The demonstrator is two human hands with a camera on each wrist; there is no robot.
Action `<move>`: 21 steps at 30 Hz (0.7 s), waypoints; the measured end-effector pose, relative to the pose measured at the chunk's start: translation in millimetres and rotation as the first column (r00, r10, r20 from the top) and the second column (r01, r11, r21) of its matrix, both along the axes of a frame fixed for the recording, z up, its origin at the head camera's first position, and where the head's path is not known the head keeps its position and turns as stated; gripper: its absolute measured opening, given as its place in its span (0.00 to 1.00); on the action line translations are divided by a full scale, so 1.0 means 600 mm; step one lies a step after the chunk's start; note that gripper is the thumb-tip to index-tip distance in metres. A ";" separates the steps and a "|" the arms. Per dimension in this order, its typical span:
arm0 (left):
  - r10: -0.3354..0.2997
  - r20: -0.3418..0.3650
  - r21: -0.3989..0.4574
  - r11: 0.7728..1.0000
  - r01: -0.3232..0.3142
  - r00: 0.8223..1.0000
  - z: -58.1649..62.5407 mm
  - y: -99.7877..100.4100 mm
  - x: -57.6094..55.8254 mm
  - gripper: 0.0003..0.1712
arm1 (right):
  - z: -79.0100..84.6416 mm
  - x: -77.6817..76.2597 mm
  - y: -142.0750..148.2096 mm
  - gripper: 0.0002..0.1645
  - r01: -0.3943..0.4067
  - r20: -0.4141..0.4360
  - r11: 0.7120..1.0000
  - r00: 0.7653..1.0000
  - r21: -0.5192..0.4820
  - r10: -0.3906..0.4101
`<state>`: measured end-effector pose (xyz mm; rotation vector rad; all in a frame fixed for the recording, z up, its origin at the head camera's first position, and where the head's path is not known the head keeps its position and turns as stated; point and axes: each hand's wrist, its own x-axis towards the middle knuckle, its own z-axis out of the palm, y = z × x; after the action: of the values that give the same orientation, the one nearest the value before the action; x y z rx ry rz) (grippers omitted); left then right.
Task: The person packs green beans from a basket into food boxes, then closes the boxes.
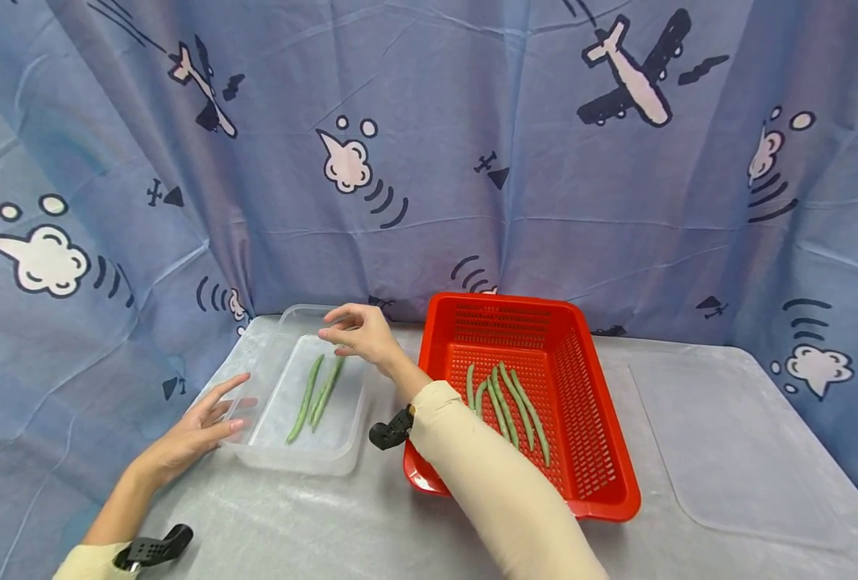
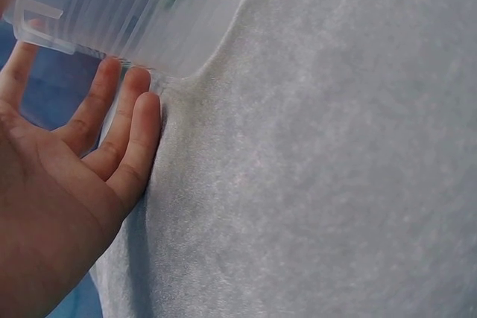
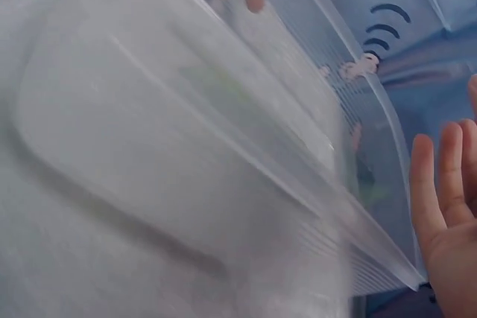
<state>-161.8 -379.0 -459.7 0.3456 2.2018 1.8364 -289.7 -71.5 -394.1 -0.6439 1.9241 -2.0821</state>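
Green beans lie lengthwise in a clear plastic container on the left of the table. My left hand is at the container's left side, its fingers spread and mostly straight along the wall; the left wrist view has the fingertips close to the ribbed side. Above the container's far right part is my right hand, fingers loosely bent with no bean visible between them. In the right wrist view the right hand appears with its fingers apart. More green beans lie in a red basket.
The red perforated basket stands right of the container, partly behind my right forearm. A flat translucent lid-like sheet lies at the table's right. A blue curtain with airplane prints hangs behind the grey-covered table.
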 end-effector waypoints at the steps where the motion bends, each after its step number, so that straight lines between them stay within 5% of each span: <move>1: 0.000 0.000 0.000 1.000 0.000 1.000 0.000 0.000 0.000 0.40 | 0.002 -0.003 0.006 0.14 0.000 -0.005 1.000 1.000 0.000 0.000; 21: 0.006 -0.005 -0.020 1.000 -0.006 1.000 -0.003 -0.003 0.000 0.41 | 0.027 -0.074 0.186 0.24 0.192 0.099 0.973 0.979 -0.132 -0.180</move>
<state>-161.6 -380.9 -461.4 0.3399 2.2253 1.8172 -333.9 40.3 -377.6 -0.4055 1.8669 -2.3348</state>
